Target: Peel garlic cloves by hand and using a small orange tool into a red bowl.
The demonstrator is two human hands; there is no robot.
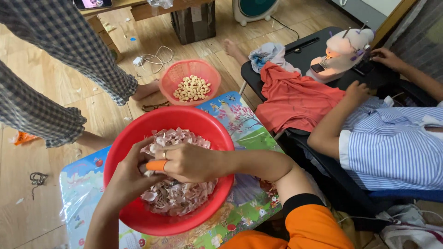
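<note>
Now, step: peel scraps (177, 196) are being worked over the red bowl (134, 214).
Left hand (131, 177): closed on scraps.
Right hand (189, 162): pinched around an orange-tipped tool (156, 165).
Next: a firm pinch is likely needed.

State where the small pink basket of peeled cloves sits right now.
In the head view, the pink basket stands on the wooden floor beyond the big red bowl, touching the far edge of the picture mat.

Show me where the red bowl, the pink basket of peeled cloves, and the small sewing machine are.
red bowl (138, 220): head view, bare front rim.
pink basket (208, 69): head view, right mesh wall.
sewing machine (344, 48): head view, white body.
</note>
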